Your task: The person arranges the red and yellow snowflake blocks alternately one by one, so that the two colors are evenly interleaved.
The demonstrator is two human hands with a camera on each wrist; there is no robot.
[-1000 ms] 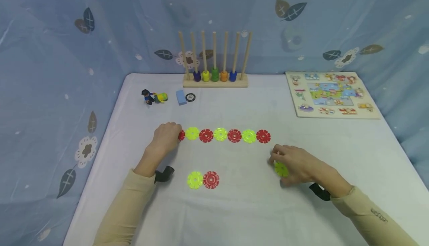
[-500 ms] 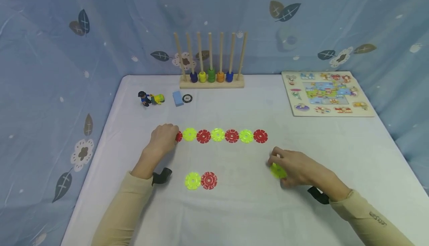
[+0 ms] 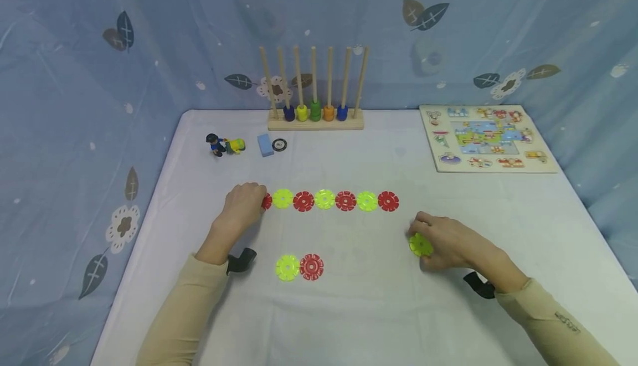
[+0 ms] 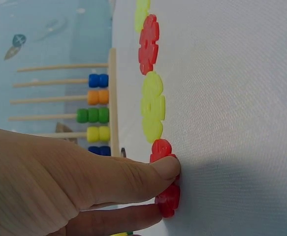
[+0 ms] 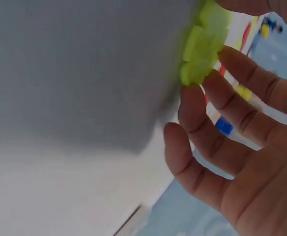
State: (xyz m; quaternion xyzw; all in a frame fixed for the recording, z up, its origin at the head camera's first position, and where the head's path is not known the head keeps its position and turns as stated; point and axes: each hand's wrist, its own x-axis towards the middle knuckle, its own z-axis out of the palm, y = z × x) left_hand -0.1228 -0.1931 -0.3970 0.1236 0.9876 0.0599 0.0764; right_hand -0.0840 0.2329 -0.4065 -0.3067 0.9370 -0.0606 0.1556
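A row of alternating red and yellow-green flower-shaped plastic discs lies across the middle of the table. At its left end, my left hand point(image 3: 243, 204) holds a red disc point(image 4: 168, 199), thumb against its rim and a finger at its end; the hand covers part of it in the head view. Beside it in the row lies a yellow-green disc point(image 3: 283, 199). The right end is a red disc point(image 3: 388, 201). Below and right of that end, my right hand point(image 3: 450, 242) pinches a separate yellow-green disc point(image 3: 421, 245) between thumb and fingertips, the disc tilted.
Nearer me lie another yellow-green disc point(image 3: 287, 268) and a red disc point(image 3: 311, 267), side by side. Behind stand a pegged bead rack point(image 3: 316, 124), a blue block point(image 3: 266, 145), a black round token point(image 3: 279, 144), a toy figure point(image 3: 215, 145) and a puzzle board point(image 3: 490, 163).
My right hand, with its yellow-green disc, dips slightly toward me, then shifts a little right and away; the disc's tilt changes. My left hand stays at the row's left end.
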